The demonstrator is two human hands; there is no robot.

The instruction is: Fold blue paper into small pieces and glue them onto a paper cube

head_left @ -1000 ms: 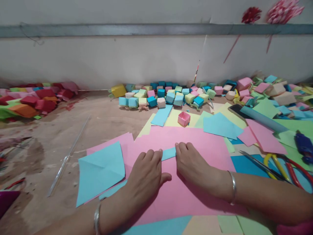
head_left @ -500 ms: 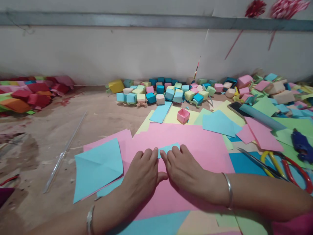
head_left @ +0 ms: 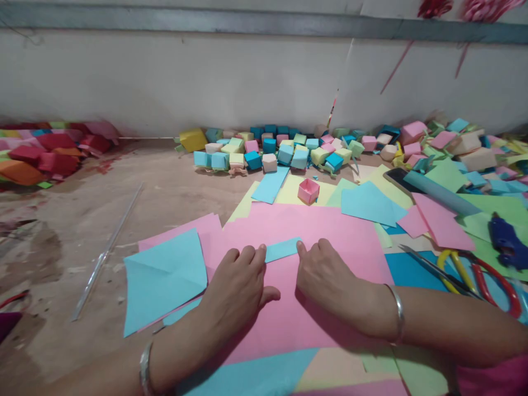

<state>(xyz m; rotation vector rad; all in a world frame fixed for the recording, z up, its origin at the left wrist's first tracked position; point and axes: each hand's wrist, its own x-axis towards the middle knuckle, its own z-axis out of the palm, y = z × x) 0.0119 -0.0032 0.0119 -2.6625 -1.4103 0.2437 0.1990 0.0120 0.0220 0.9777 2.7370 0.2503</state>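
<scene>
A small folded strip of light blue paper lies on a large pink sheet. My left hand presses on the strip's left end with its fingers laid flat and the thumb held apart. At the strip's right end, my right hand touches it with one fingertip, its other fingers curled in. The underside of both hands is hidden. Left of my left hand, a creased light blue sheet rests on pink paper. A small open pink paper box stands beyond the strip.
Scissors with yellow and red handles and a dark blue glue gun lie at right. A row of small paper cubes lines the wall. Red and orange paper shapes are heaped at left, near a clear stick.
My right hand has slid rightward along the strip, away from my left hand, uncovering more of the strip. My left hand stays at its left end. The view has tilted slightly.
</scene>
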